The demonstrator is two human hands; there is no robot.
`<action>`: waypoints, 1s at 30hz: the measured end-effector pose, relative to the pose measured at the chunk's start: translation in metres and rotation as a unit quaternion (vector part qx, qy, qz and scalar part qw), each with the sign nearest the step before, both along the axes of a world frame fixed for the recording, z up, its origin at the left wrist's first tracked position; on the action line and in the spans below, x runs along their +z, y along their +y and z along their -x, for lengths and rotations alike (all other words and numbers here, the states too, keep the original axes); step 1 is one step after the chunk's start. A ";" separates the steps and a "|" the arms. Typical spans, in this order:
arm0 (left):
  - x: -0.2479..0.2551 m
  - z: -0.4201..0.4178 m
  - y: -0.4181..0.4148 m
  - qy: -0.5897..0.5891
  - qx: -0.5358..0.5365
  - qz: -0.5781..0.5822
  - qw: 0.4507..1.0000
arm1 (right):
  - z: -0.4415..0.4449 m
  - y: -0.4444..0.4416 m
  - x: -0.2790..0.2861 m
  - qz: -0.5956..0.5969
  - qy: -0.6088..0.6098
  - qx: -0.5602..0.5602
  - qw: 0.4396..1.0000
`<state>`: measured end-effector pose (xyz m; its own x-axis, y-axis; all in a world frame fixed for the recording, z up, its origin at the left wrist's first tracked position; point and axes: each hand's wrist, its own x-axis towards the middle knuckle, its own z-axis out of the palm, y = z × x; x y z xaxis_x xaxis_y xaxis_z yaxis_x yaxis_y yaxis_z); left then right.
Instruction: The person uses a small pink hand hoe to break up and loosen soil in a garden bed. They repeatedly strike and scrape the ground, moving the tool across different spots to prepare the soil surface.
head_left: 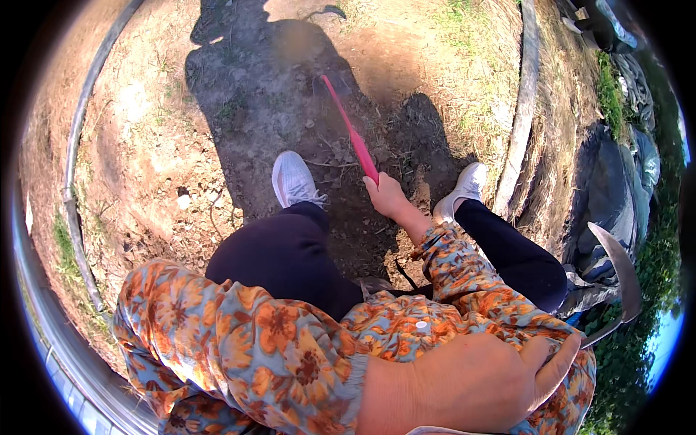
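My right hand (389, 196) grips the thick end of a long pink handle (361, 149), which slants forward over the shaded soil and thins towards its far end; whether a blade is fixed there is hard to tell. Across my body reaches my left arm in a floral sleeve. Past the fingers of my left hand (484, 375), at the right, a sickle (625, 277) rises with its curved metal blade pointing up and inward. The sickle's grip is hidden behind the hand, which is closed round it.
Bare soil (157, 217) with dry grass lies around my two light shoes (293, 176). A long pole (524, 103) runs along the right side, and a thinner pipe or pole (76, 136) along the left. Dark plastic sheeting (609, 190) is heaped at the right.
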<state>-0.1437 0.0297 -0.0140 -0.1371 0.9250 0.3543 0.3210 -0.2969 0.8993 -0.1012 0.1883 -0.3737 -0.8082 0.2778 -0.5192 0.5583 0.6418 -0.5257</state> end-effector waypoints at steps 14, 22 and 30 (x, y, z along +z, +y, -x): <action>0.006 -0.004 0.001 0.016 0.006 -0.003 1.000 | -0.005 -0.005 0.003 -0.042 0.010 0.003 0.999; 0.007 0.004 0.003 0.025 0.002 0.007 1.000 | 0.037 0.011 0.018 0.056 0.058 -0.040 0.996; 0.025 0.020 -0.003 -0.051 0.017 0.024 0.998 | 0.001 0.007 0.000 -0.038 0.032 0.012 0.999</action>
